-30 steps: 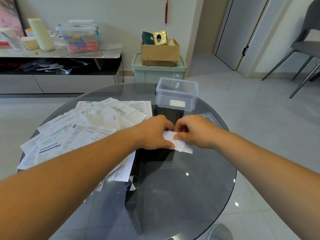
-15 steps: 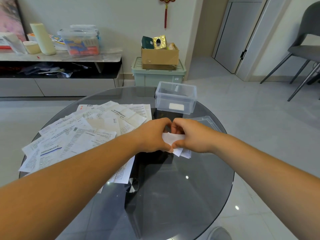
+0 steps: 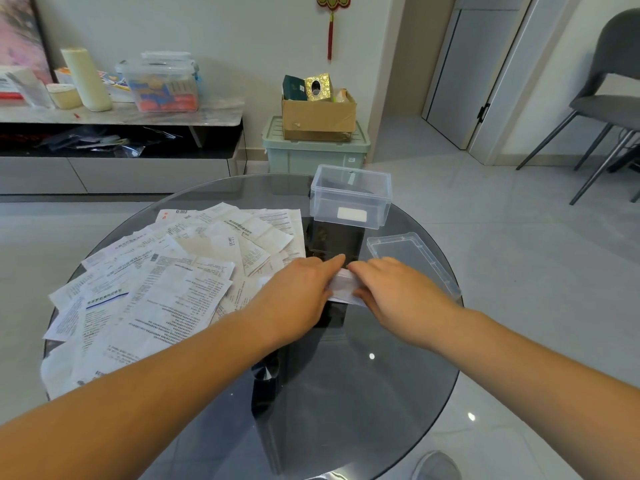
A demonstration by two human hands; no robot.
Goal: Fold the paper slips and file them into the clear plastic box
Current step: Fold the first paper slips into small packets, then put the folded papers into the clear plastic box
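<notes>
- Folded paper slip: it lies on the glass table, right of centre, between your hands. The visible strip runs from far-left to near-right. Both ends are covered, so the full long axis cannot be confirmed.
- Your left hand: fingers straight, pressing flat on the slip's left side, index finger pointing toward the box.
- Your right hand: fingers extended and pressing the slip's right side, nothing gripped.
- Clear plastic box: upright and uncovered, beyond your hands.
- Lid: flat, just right of your right hand.
- Pile of slips: spread on the left, partly under your left forearm.
</notes>
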